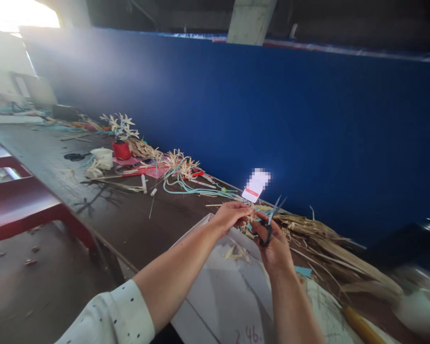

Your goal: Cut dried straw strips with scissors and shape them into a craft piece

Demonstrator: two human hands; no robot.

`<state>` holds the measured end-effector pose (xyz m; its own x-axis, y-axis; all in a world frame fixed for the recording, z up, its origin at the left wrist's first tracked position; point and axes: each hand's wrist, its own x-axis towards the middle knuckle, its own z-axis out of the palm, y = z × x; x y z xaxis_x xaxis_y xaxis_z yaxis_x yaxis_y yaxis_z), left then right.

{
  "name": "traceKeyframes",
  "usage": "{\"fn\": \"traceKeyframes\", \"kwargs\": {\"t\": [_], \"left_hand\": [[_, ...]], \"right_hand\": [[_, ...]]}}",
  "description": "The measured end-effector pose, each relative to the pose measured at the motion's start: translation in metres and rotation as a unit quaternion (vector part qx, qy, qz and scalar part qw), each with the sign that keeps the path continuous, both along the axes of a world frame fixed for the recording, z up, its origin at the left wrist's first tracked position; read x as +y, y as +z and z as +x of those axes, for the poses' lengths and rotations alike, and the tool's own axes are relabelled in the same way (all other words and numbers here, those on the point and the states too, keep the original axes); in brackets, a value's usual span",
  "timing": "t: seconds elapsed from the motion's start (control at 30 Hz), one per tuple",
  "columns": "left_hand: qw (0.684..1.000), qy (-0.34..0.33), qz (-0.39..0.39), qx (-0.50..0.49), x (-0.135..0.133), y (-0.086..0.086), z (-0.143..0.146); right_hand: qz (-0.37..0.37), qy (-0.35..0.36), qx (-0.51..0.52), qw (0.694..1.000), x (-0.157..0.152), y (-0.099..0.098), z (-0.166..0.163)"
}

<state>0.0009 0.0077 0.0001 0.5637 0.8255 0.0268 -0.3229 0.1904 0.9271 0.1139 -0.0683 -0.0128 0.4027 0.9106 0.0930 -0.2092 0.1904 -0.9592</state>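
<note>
Black-handled scissors (267, 233) sit in my right hand (276, 248), the handles against the fingers and palm. Their two blades point up and away, spread apart. My left hand (231, 215) is closed in a pinch beside it, fingertips nearly meeting those of the right. A small pale strip-like piece (252, 216) shows at the left fingertips; its exact kind is too small to make out. Beneath both hands lies a white box or board (229, 286) with pale scraps (236, 252) on it and red handwriting near the bottom.
A lit phone (252, 191) leans behind my hands. Dried husks (318, 234) lie to the right. Along the blue partition (272, 110) are pale straw flowers (181, 165), light-blue cords (186, 188), a red spool (121, 150), a white cup (103, 156) and other scissors (76, 156). Red stools (25, 200) stand left.
</note>
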Motion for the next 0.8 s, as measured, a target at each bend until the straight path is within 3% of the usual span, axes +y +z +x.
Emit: {"fn": "traceKeyframes", "kwargs": {"t": [0.47,0.8], "left_hand": [[0.999,-0.011,0.036,-0.014,-0.002,0.000,0.000],[0.998,0.050,0.041,-0.015,0.000,0.010,-0.004]], "right_hand": [[-0.008,0.012,-0.041,0.999,-0.001,0.002,-0.002],[-0.081,0.053,-0.191,0.977,-0.009,0.005,0.000]]}}
